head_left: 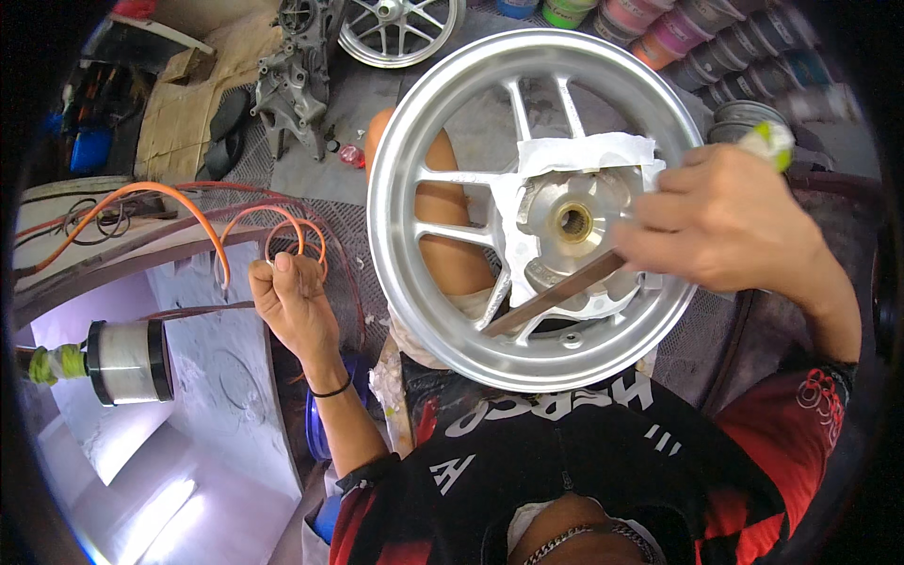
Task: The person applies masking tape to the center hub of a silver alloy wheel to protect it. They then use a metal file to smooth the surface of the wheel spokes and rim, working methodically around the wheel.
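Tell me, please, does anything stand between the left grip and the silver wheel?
Nothing visible stands between the left grip and the silver wheel. The grip is beside the wheel's left side, apart from it. Orange hose loops show next to the grip, but seem to lie behind it.

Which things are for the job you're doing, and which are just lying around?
Probably in use:
long, flat brown strip in right hand
large silver metal spoked wheel
white papery covering

Probably just lying around:
another silver metal spoked wheel
irregular grey metal casing
round green tub
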Available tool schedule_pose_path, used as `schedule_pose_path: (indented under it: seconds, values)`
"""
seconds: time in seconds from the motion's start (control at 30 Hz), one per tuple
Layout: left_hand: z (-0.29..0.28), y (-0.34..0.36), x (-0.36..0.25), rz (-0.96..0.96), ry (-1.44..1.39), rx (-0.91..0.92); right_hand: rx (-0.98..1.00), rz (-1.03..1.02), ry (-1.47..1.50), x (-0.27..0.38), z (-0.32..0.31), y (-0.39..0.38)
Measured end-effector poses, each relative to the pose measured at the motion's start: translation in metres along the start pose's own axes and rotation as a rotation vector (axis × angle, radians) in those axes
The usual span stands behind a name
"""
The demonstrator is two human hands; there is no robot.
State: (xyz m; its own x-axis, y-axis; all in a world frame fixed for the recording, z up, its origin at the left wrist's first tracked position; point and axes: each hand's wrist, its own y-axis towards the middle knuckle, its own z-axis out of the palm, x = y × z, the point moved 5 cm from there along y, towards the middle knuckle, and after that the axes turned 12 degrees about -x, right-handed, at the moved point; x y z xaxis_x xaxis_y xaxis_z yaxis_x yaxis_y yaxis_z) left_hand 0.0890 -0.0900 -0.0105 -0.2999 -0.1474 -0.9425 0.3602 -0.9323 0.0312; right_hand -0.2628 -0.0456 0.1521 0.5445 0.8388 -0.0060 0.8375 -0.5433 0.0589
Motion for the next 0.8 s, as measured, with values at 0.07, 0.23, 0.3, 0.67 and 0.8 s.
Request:
schedule_pose_path:
  seconds: [0.07, 0.23, 0.3, 0.67, 0.8]
  values:
    - [0.004, -0.002, 0.0, 0.008, 0.015, 0.004, -0.071, -0.064, -0.02, 0.006, 0.007, 0.007]
    - [-0.01, -0.007, -0.005, 0.035, 0.083, 0.022, -0.165, -0.175, -0.052, -0.012, -0.015, -0.001]
    - [-0.014, -0.009, -0.003, 0.035, 0.102, 0.016, -0.184, -0.209, -0.086, -0.018, -0.017, -0.005]
    - [-0.014, -0.012, -0.005, 0.025, 0.279, 0.038, -0.368, -0.307, -0.018, -0.014, 0.007, 0.005]
    - [-0.028, -0.013, 0.003, -0.04, 0.231, 0.051, -0.352, -0.302, -0.08, -0.023, 0.001, -0.002]
